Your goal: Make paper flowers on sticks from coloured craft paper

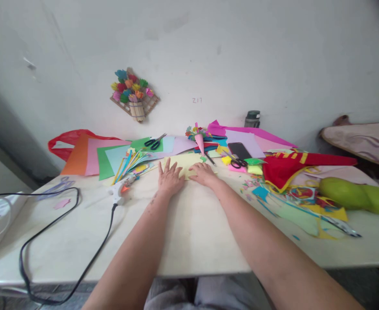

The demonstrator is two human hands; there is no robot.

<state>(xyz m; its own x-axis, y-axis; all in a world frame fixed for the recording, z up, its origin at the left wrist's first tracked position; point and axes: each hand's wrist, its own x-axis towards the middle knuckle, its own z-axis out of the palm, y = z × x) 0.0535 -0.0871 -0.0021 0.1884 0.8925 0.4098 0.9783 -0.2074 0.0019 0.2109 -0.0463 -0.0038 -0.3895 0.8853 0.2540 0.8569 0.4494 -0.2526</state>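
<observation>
Pale yellow paper [187, 162]: we count one sheet, centre of the frame, fingers of both hands upon it.
Left hand [171, 177]: laid on its near left part, fingers spread wide.
Right hand [203, 173]: on its near right part, fingers bent, slightly apart.
Dark-handled scissors [155, 142]: we see two pairs, one above left of centre, one right of centre.
Glue gun [118, 192]: one, left of centre.
Phone [239, 150]: one, right of centre.
Bottle [252, 119]: one, upper right.

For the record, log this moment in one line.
left hand: on yellow paper; right hand: on yellow paper; glue gun: left of hands
</observation>
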